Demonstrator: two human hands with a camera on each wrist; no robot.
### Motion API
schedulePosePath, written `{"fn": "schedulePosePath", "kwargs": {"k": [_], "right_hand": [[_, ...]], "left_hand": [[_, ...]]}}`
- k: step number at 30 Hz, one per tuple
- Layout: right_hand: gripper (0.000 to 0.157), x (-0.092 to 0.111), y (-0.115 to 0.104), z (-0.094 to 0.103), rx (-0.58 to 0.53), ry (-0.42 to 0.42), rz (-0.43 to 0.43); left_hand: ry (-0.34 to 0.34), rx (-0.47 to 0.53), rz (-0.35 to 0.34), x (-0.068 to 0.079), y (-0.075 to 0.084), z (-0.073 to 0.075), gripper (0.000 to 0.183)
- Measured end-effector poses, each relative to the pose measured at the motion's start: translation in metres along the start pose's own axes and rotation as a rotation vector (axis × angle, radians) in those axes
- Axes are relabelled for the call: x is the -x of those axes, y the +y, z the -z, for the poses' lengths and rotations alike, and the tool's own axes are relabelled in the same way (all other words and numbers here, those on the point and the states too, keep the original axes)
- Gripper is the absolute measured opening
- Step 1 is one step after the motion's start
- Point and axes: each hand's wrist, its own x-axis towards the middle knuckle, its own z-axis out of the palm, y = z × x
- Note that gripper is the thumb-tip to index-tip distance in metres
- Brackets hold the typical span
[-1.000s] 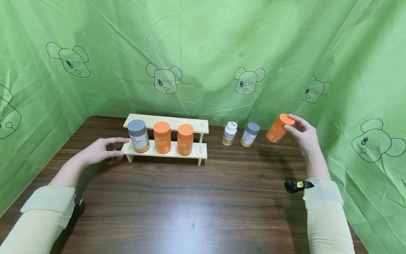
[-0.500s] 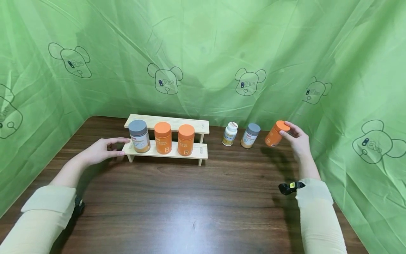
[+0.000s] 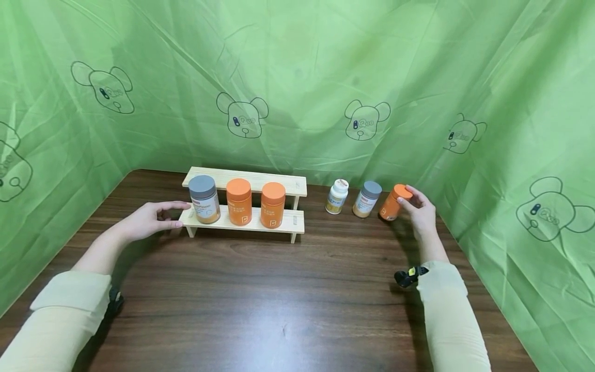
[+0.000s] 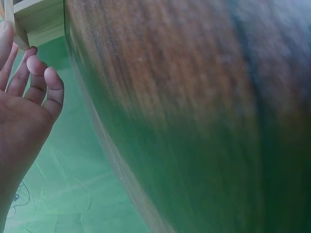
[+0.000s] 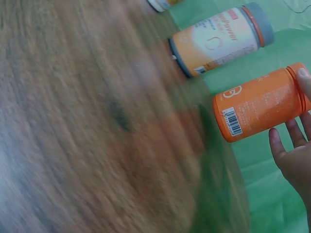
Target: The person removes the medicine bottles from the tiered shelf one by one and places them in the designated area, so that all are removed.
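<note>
My right hand (image 3: 420,217) pinches an orange supplement jar (image 3: 391,207) by its lid between thumb and fingers. The jar leans slightly, its base low over the table or touching it; I cannot tell which. Just left of it stand a grey-lidded jar (image 3: 366,199) and a small white bottle (image 3: 337,197). At the left, my left hand (image 3: 151,221) holds the left end of a two-tier wooden rack (image 3: 290,221), thumb in front and fingers behind. On the rack's lower tier stand a larger grey-lidded jar (image 3: 204,200) and two orange jars (image 3: 239,202).
The rack's upper tier (image 3: 246,179) runs behind the lower one. A brown wooden table (image 3: 283,289) lies under everything. Green cloth (image 3: 302,62) with printed bear heads hangs close behind and along the sides.
My right hand has carried the orange jar left and down, closer to the grey-lidded jar, and the jar has become more upright. The left hand stays at the rack.
</note>
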Motion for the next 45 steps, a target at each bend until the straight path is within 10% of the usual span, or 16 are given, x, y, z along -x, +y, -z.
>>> {"fn": "schedulePosePath", "kwargs": {"k": [21, 45], "right_hand": [[0.054, -0.004, 0.012, -0.009, 0.072, 0.0, -0.053], [0.054, 0.027, -0.04, -0.001, 0.114, -0.107, 0.057]], "left_hand": [[0.005, 0.002, 0.011, 0.002, 0.003, 0.001, 0.051], [0.023, 0.031, -0.009, 0.003, 0.006, 0.0, 0.05]]}}
